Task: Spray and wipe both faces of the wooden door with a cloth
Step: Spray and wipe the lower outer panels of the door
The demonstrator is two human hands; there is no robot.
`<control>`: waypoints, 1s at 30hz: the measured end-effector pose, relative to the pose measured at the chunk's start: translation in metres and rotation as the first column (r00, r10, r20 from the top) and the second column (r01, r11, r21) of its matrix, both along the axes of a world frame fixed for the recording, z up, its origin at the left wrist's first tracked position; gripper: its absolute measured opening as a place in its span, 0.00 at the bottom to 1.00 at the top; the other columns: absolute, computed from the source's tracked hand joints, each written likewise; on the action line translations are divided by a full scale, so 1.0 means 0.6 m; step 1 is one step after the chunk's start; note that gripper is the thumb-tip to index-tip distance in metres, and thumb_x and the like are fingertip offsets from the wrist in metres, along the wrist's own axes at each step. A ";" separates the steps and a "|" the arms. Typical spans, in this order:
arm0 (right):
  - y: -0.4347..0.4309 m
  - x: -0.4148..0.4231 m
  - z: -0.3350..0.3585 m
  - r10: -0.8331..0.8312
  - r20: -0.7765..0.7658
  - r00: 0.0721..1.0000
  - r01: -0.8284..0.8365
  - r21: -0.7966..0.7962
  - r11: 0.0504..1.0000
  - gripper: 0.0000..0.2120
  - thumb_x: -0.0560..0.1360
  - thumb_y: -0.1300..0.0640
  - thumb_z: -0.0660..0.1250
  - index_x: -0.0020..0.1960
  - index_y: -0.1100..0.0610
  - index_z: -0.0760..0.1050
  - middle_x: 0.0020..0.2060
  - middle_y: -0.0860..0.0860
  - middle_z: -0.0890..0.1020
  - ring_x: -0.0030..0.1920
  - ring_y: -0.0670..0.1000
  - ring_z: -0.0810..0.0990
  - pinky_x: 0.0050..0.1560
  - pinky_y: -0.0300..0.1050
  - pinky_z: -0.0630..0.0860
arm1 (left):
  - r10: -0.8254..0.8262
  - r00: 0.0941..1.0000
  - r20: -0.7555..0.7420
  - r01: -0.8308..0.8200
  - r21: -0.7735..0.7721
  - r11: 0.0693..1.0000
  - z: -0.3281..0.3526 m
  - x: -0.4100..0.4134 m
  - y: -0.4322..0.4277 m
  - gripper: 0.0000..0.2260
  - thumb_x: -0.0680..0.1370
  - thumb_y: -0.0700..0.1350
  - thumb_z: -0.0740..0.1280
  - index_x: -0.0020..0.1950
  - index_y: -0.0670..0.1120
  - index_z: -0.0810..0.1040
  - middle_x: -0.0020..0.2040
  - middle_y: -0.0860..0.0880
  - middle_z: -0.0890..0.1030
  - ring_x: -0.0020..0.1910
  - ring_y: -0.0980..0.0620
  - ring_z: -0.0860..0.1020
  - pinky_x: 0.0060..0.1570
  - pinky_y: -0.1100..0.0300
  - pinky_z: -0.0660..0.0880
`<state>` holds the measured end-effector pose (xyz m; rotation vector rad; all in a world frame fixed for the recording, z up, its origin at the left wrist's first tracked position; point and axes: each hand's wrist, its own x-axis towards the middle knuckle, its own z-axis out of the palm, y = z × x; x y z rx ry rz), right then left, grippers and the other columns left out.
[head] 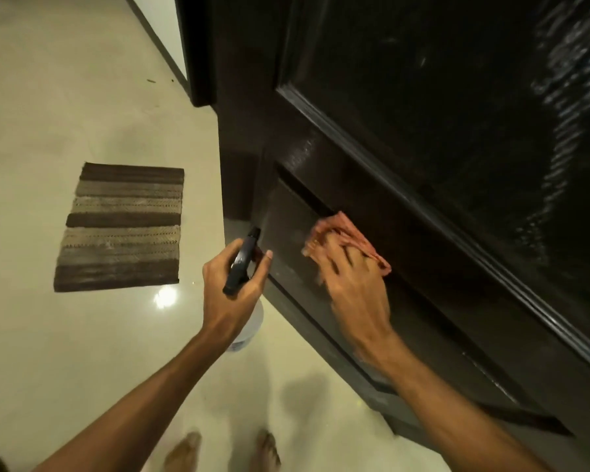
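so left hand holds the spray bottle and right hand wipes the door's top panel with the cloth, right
No. The head view shows the right hand pressing the cloth on the lower panel of the door, not the top one. The left hand does hold the spray bottle.

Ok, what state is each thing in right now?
Wooden door: upright, streaky sheen on its upper panel.
Cloth: bunched, pressed against the lower panel.
Spray bottle: held in the air beside the door.
Left hand: grips the spray bottle.
Right hand: presses the cloth on the door.
Striped mat: flat on the floor.
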<state>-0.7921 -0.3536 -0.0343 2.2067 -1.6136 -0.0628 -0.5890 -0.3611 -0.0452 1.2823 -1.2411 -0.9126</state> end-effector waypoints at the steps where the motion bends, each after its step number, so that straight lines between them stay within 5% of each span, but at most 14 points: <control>1: 0.033 -0.035 -0.004 -0.016 0.015 1.000 0.016 -0.015 1.000 0.30 0.68 0.68 0.73 0.70 0.61 0.75 0.66 0.61 0.77 0.55 0.62 0.77 0.49 0.55 0.77 | -0.007 1.000 -0.018 0.007 0.013 1.000 0.000 -0.014 0.014 0.10 0.79 0.43 0.74 0.51 0.57 0.78 0.42 0.62 0.82 0.44 0.53 0.83 0.45 0.66 0.81; 8: 0.132 -0.098 0.000 -0.036 0.165 0.986 0.047 -0.062 0.997 0.27 0.67 0.68 0.72 0.66 0.60 0.79 0.57 0.63 0.80 0.54 0.64 0.78 0.49 0.58 0.79 | 0.010 0.994 -0.112 -0.009 0.011 1.000 -0.002 -0.064 0.123 0.12 0.80 0.37 0.74 0.50 0.55 0.79 0.39 0.60 0.81 0.43 0.61 0.82 0.44 0.74 0.76; 12: 0.270 -0.203 -0.012 -0.088 0.095 0.992 0.092 -0.035 0.995 0.32 0.62 0.70 0.80 0.64 0.59 0.79 0.56 0.62 0.78 0.53 0.61 0.74 0.47 0.56 0.80 | -0.084 0.990 -0.109 0.089 0.037 0.995 -0.017 -0.116 0.192 0.07 0.79 0.40 0.74 0.50 0.51 0.79 0.37 0.65 0.81 0.41 0.58 0.83 0.43 0.73 0.76; 16: 0.296 -0.244 0.025 -0.058 0.066 0.996 0.060 -0.030 0.998 0.26 0.65 0.68 0.77 0.63 0.60 0.80 0.54 0.62 0.79 0.51 0.62 0.77 0.48 0.55 0.80 | -0.130 0.978 -0.165 0.137 0.027 0.990 0.005 -0.187 0.261 0.05 0.79 0.38 0.74 0.49 0.45 0.80 0.37 0.60 0.81 0.41 0.56 0.82 0.43 0.73 0.76; 19: 0.331 -0.263 -0.001 -0.119 0.117 0.986 0.127 -0.061 0.990 0.25 0.64 0.70 0.76 0.61 0.60 0.81 0.51 0.61 0.79 0.48 0.60 0.75 0.42 0.53 0.79 | -0.158 0.977 -0.141 0.164 0.027 0.986 -0.006 -0.233 0.291 0.04 0.79 0.40 0.75 0.49 0.47 0.81 0.39 0.50 0.82 0.42 0.50 0.82 0.43 0.69 0.78; 23: 0.424 -0.337 -0.028 -0.169 0.203 0.965 0.189 -0.086 0.978 0.30 0.59 0.73 0.82 0.60 0.61 0.82 0.50 0.62 0.79 0.50 0.61 0.72 0.38 0.53 0.78 | -0.264 0.957 -0.120 0.277 0.118 0.954 -0.028 -0.284 0.322 0.07 0.79 0.43 0.75 0.47 0.54 0.81 0.38 0.52 0.82 0.41 0.49 0.83 0.43 0.63 0.82; 27: 0.426 -0.353 -0.032 -0.148 0.298 0.943 0.207 -0.176 0.962 0.22 0.69 0.70 0.77 0.63 0.61 0.81 0.52 0.61 0.77 0.51 0.60 0.70 0.40 0.54 0.78 | -0.324 0.944 -0.062 0.330 0.157 0.931 -0.051 -0.340 0.347 0.06 0.77 0.50 0.76 0.48 0.48 0.83 0.38 0.53 0.83 0.39 0.50 0.83 0.45 0.50 0.84; 30: 0.464 -0.375 -0.042 -0.154 0.273 0.950 0.200 -0.151 0.968 0.25 0.67 0.70 0.80 0.63 0.61 0.81 0.51 0.61 0.78 0.50 0.59 0.70 0.39 0.52 0.77 | -0.333 0.942 -0.040 0.335 0.159 0.929 -0.048 -0.372 0.367 0.07 0.78 0.50 0.75 0.46 0.48 0.82 0.36 0.54 0.82 0.37 0.49 0.81 0.42 0.46 0.82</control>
